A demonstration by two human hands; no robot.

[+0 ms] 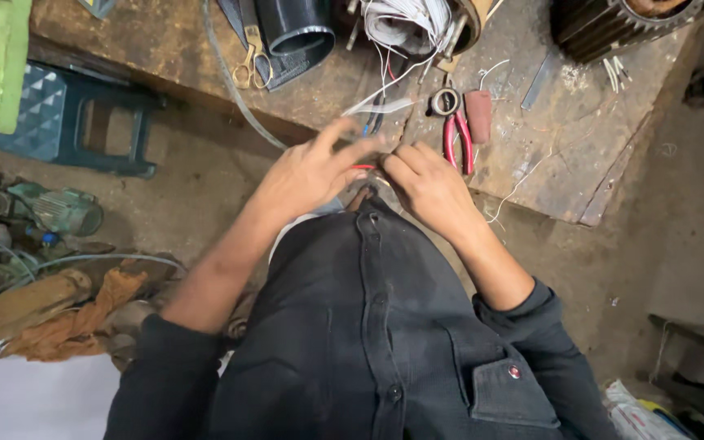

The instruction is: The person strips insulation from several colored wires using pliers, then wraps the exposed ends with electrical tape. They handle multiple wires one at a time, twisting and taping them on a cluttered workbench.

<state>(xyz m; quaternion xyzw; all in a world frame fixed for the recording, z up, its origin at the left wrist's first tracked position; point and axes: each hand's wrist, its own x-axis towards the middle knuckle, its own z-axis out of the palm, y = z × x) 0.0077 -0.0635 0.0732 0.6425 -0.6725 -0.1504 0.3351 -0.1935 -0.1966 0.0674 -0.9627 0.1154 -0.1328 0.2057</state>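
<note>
My left hand [315,167] and my right hand [427,186] meet close together at the near edge of a worn wooden bench [547,163], just above my dark shirt. Between their fingertips runs a thin red wire [364,167], pinched from both sides. A strip of clear sleeve [380,106] and several white and coloured wires [401,69] trail from my hands up to a motor winding [413,20] at the bench's far edge. Red-handled pliers [455,130] lie right beside my right hand.
Scissors [250,61] and a black tube [295,28] lie at the back left of the bench, a finned motor housing [613,24] at the back right. A blue plastic stool [67,114], a green motor [55,210] and an orange rag [83,322] crowd the floor on the left.
</note>
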